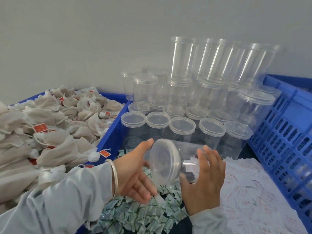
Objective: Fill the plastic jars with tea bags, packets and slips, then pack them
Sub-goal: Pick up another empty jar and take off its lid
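Note:
A clear plastic jar (182, 159) lies on its side in mid-air, its lid (164, 160) facing me. My right hand (204, 181) grips the jar body from below and the right, fingers curled round it. My left hand (133, 168), with a silver bangle at the wrist, is beside the lid. Its thumb touches the lid's top rim and its fingers stretch straight down toward the packets. A few white pieces show through the jar wall. Tea bags (50, 125) with red tags fill the left bin. Green-white packets (135, 215) lie below my hands, and white slips (253, 191) at right.
Several lidded empty jars (184, 127) stand in rows just behind my hands, with more stacked high against the grey wall (84, 39). A blue perforated crate (287, 132) closes the right side. The blue bin wall (111, 132) separates the tea bags from the jars.

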